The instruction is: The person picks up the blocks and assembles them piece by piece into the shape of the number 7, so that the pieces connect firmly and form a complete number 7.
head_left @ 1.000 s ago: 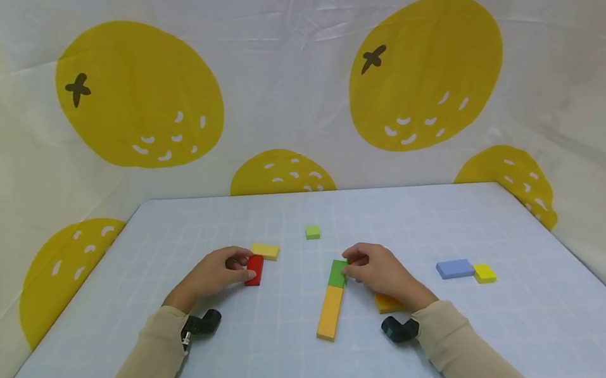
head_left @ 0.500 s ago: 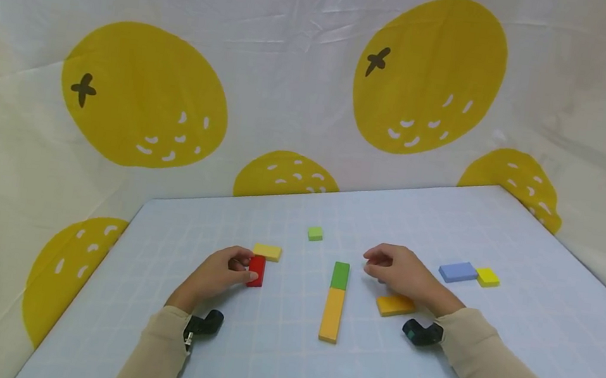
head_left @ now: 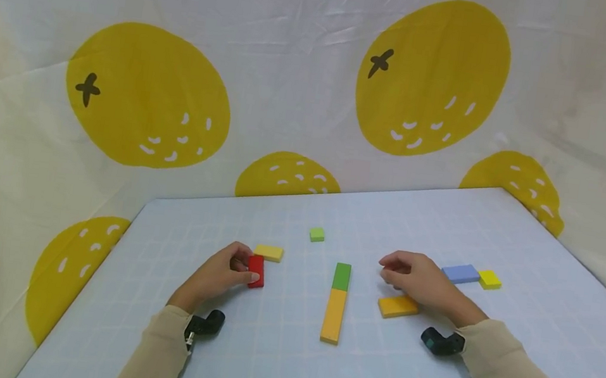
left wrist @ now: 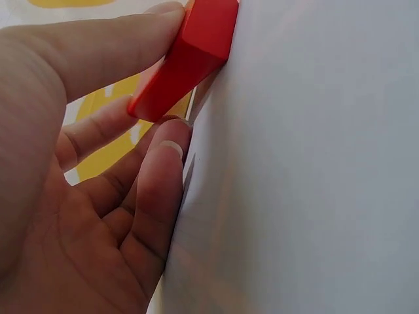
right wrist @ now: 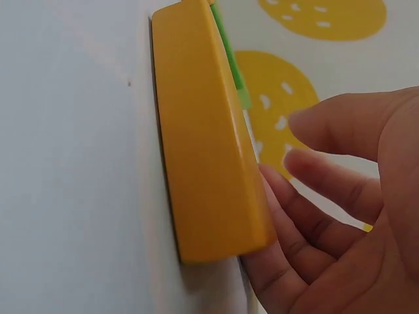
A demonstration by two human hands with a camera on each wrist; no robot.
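My left hand [head_left: 217,275] pinches a red rectangular block [head_left: 256,271] between thumb and fingers, just in front of a pale yellow block [head_left: 269,253]. The left wrist view shows the thumb on one side of the red block [left wrist: 200,55], right by the table. My right hand [head_left: 420,281] hovers behind an orange block [head_left: 398,307], thumb and index finger apart with nothing between them. Between the hands, a green block [head_left: 342,276] lies end to end with a longer orange piece [head_left: 333,317], forming a straight strip.
A small light green block [head_left: 317,234] lies toward the back. At the right, a blue block [head_left: 461,274] sits beside a small yellow block [head_left: 490,279]. The pale checked table [head_left: 268,363] is backed by a fruit-print cloth [head_left: 286,97].
My right hand has drawn away from the green block to the right, uncovering more of the separate orange block. My left hand keeps its hold on the red block in nearly the same place.
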